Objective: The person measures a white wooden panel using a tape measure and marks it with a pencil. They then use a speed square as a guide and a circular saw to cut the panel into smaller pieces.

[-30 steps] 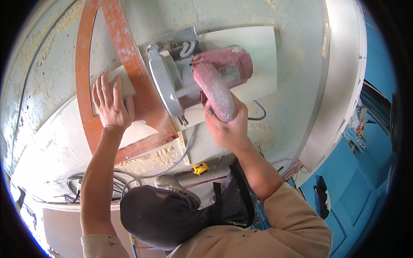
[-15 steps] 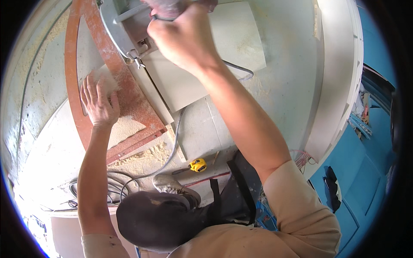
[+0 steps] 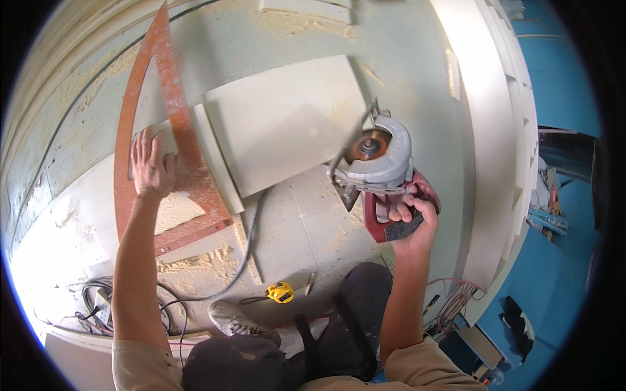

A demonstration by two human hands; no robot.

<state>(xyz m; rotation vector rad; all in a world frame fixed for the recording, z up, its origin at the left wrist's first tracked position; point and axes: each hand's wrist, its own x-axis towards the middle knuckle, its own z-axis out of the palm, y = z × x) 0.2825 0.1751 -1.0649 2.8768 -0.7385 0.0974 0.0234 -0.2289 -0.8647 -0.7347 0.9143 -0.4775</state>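
Note:
My left hand (image 3: 151, 166) lies with its fingers stretched out over a dusty red-brown triangular set square (image 3: 197, 179), pressing against the pale board inside its opening. Along the square's right edge runs a narrow cream strip (image 3: 220, 166). A thin dark gap parts this strip from a wider cream board (image 3: 287, 120). My right hand (image 3: 417, 225) is wrapped around the red and black handle of a circular saw (image 3: 391, 153), held tilted beyond the wider board's right end. Its grey guard and round orange-brown blade (image 3: 369, 146) face up.
A yellow tape measure (image 3: 280, 292) lies near my shoe (image 3: 238, 320). A grey cable (image 3: 253, 244) crosses below the boards toward coiled cables (image 3: 98, 303) at lower left. Sawdust (image 3: 202, 259) covers the floor by the square. Long pale panels (image 3: 486, 130) stand on the right.
The circular saw has come off the cut line and swung right and nearer, turned so its blade shows. My left hand stays on the square. The gap beside the strip is now uncovered.

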